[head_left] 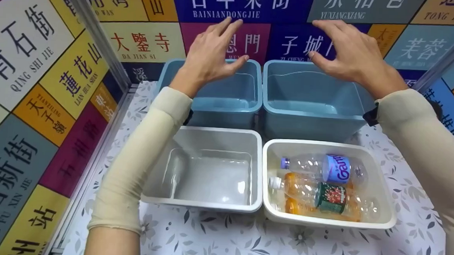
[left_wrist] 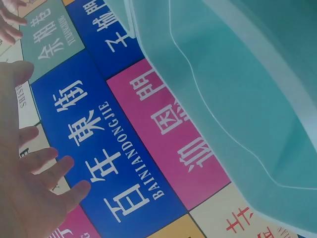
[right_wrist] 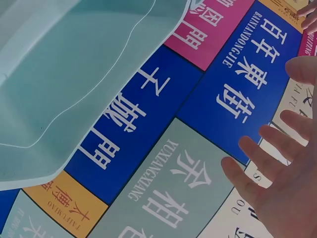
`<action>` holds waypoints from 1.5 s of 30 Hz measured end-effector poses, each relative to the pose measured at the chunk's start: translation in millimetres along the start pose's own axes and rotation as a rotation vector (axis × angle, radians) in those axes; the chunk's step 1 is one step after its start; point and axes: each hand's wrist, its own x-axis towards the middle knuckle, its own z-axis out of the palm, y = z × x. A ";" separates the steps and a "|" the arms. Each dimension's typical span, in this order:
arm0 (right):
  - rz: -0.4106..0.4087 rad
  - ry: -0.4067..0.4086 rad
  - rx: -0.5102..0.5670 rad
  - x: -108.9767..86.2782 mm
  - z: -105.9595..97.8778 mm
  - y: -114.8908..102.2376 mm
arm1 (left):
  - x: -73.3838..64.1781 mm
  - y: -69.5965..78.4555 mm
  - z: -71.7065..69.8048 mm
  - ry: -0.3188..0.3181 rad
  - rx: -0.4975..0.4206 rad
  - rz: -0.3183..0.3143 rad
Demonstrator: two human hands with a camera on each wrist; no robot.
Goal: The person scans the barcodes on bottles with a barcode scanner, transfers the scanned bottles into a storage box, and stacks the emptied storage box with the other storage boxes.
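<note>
In the head view my left hand [head_left: 214,51] hovers over the left blue bin [head_left: 208,116], thumb spread and nothing held. My right hand [head_left: 349,52] is raised above the right blue bin [head_left: 308,126], its fingers relaxed and nothing in them. Each wrist view shows the spread fingers of its hand beside a bin's rim: the left hand [left_wrist: 34,183] at the lower left, the right hand [right_wrist: 282,173] at the right. Nearer to me, a white bin [head_left: 265,176] holds several plastic bottles, among them one with a purple label [head_left: 337,168] and one with a green label [head_left: 331,198].
A grey bin [head_left: 203,206] stands left of the white one, its bare floor showing. All the bins stand on a leaf-patterned tabletop [head_left: 244,241]. Colourful panels with Chinese characters [head_left: 142,41] form walls behind and at the sides, with a metal post [head_left: 100,27] at the left corner.
</note>
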 end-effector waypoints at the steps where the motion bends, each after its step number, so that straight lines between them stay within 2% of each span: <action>1: -0.003 0.000 0.003 -1.2 0.0 -0.9 | -1.1 0.4 0.3 0.002 -0.002 0.005; 15: -0.054 0.047 0.007 -30.3 -4.6 -5.6 | -22.5 3.1 5.6 0.027 -0.030 0.068; 27: -0.070 0.048 -0.006 -47.7 -4.3 -7.7 | -33.0 8.9 8.5 0.038 -0.040 0.115; 32: -0.091 0.034 0.003 -57.5 -0.6 -9.4 | -40.9 12.5 11.9 0.019 -0.048 0.121; 37: -0.113 0.055 0.007 -65.4 0.8 -9.8 | -47.3 16.9 13.7 -0.001 -0.061 0.133; 45: -0.142 0.088 0.004 -75.5 2.7 -12.2 | -55.1 20.5 17.8 0.008 -0.091 0.154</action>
